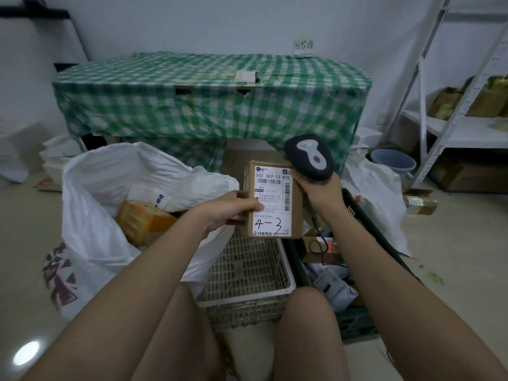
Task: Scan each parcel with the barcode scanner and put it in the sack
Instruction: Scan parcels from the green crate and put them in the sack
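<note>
At frame centre the left hand (233, 209) pinches a brown parcel (272, 200) by its left edge, above the white basket (247, 273). Its white label reads "4-3". The right hand (320, 189) grips the scanner (309, 156), touching the parcel's upper right corner. The white sack (110, 188) gapes open at left.

Brown box (270, 200) with white label, black and grey scanner (309, 158), white sack (110, 193), green-and-white checked cloth (209, 105)
</note>
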Tool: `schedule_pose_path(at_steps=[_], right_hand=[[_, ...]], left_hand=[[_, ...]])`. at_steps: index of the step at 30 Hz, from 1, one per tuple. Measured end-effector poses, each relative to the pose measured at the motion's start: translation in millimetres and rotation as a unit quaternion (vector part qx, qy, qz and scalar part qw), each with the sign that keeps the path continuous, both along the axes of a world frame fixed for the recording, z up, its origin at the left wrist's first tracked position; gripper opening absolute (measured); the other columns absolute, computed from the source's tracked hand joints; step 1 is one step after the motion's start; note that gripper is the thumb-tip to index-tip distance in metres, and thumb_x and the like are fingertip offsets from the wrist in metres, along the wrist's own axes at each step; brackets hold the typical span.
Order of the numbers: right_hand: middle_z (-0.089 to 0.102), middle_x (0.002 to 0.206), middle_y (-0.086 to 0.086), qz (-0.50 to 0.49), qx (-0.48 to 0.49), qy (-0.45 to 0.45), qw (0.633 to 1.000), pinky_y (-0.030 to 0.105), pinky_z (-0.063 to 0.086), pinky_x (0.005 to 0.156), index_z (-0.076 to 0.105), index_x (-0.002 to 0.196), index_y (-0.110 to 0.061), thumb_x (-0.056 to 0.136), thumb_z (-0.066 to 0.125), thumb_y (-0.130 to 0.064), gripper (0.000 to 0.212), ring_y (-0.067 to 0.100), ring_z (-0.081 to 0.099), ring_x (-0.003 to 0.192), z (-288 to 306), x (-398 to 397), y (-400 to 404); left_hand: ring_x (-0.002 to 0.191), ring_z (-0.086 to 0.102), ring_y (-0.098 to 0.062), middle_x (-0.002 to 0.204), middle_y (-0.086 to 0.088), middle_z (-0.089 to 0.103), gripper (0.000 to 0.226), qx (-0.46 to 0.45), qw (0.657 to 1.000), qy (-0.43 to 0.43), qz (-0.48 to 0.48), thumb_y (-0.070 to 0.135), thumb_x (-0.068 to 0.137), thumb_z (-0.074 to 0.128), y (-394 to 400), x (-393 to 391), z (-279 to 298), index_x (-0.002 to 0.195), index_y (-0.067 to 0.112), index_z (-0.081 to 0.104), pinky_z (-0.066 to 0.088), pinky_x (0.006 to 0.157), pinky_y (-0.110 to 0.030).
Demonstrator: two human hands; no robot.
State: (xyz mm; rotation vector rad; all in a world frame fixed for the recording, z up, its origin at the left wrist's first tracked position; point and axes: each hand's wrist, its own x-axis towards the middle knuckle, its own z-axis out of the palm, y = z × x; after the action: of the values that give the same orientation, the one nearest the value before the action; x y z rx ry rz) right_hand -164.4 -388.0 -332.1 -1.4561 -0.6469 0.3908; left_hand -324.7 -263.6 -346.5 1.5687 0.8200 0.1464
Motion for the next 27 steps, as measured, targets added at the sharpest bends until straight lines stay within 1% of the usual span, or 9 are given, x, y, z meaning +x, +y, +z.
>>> schedule_pose_path(at_steps=[4,6,8,11,15,17,20,21,27], right_hand=[[0.068,0.108,-0.002,-0.024,-0.015,0.026,0.999,0.031,0.053,0.087,0.065,0.114,-0.011,0.075,0.082,-0.02,0.043,0.016,0.063,0.104,5,6,6],[0.068,0.114,0.002,-0.012,-0.034,0.038,0.999,0.039,0.051,0.094,0.063,0.122,-0.009,0.074,0.082,-0.021,0.053,0.019,0.062,0.107,9,4,6],[0.066,0.11,0.0,0.003,-0.047,0.036,0.998,0.035,0.05,0.09,0.062,0.12,-0.01,0.077,0.08,-0.017,0.048,0.018,0.06,0.105,12,0,3],[0.066,0.099,-0.003,0.043,-0.065,0.036,0.996,0.034,0.051,0.082,0.061,0.106,-0.023,0.079,0.078,-0.015,0.032,0.018,0.061,0.096,20,-14,-3],[0.066,0.088,-0.002,0.078,-0.085,-0.015,0.993,0.028,0.048,0.07,0.062,0.089,-0.024,0.08,0.076,-0.011,0.021,0.01,0.06,0.08,20,-38,-12],[0.067,0.086,-0.003,0.081,-0.086,-0.041,0.992,0.029,0.048,0.071,0.063,0.087,-0.025,0.081,0.075,-0.013,0.019,0.011,0.06,0.081,18,-48,-16],[0.065,0.075,-0.003,0.071,-0.092,-0.055,0.992,0.034,0.046,0.069,0.062,0.078,-0.027,0.081,0.074,-0.015,0.017,0.014,0.057,0.074,14,-59,-17],[0.065,0.073,-0.001,0.066,-0.093,-0.051,0.992,0.037,0.046,0.068,0.062,0.076,-0.027,0.081,0.074,-0.015,0.017,0.016,0.056,0.073,14,-61,-17],[0.055,0.058,0.001,0.047,-0.113,-0.038,0.992,0.034,0.038,0.059,0.057,0.064,-0.015,0.08,0.069,-0.009,0.021,0.019,0.047,0.064,16,-64,-20]], left_hand=[[0.097,0.063,-0.011,0.113,0.002,0.063,0.054,0.068,0.997,-0.017,0.018,0.019,0.082,0.074,12,-6,6,0.126,0.014,0.043,0.052,0.076,-0.022],[0.098,0.06,-0.012,0.118,0.0,0.06,0.047,0.075,0.994,-0.056,0.061,0.018,0.084,0.073,19,-9,8,0.122,0.016,0.045,0.051,0.078,-0.023],[0.098,0.06,-0.011,0.121,0.0,0.059,0.042,0.071,0.987,-0.102,0.097,0.018,0.085,0.071,22,-10,12,0.12,0.019,0.047,0.051,0.08,-0.023],[0.09,0.061,-0.004,0.118,0.002,0.061,0.044,0.088,0.98,-0.123,0.125,0.02,0.085,0.071,27,-10,16,0.125,0.015,0.05,0.051,0.067,-0.015],[0.086,0.063,-0.003,0.117,-0.001,0.064,0.045,0.074,0.974,-0.141,0.159,0.017,0.086,0.07,30,-8,15,0.128,0.009,0.053,0.051,0.056,-0.011],[0.091,0.064,-0.007,0.119,-0.001,0.063,0.048,0.081,0.973,-0.145,0.157,0.017,0.085,0.072,34,-7,11,0.129,0.009,0.054,0.053,0.062,-0.013],[0.106,0.064,-0.017,0.123,-0.001,0.063,0.06,0.099,0.973,-0.143,0.149,0.025,0.077,0.079,38,-8,5,0.13,0.012,0.054,0.055,0.09,-0.034],[0.108,0.063,-0.017,0.122,0.0,0.063,0.063,0.108,0.973,-0.142,0.144,0.027,0.075,0.08,39,-8,3,0.131,0.014,0.054,0.053,0.094,-0.038],[0.102,0.061,-0.007,0.122,0.002,0.061,0.058,0.141,0.969,-0.146,0.143,0.024,0.081,0.076,39,-2,-3,0.133,0.014,0.052,0.051,0.079,-0.019]])
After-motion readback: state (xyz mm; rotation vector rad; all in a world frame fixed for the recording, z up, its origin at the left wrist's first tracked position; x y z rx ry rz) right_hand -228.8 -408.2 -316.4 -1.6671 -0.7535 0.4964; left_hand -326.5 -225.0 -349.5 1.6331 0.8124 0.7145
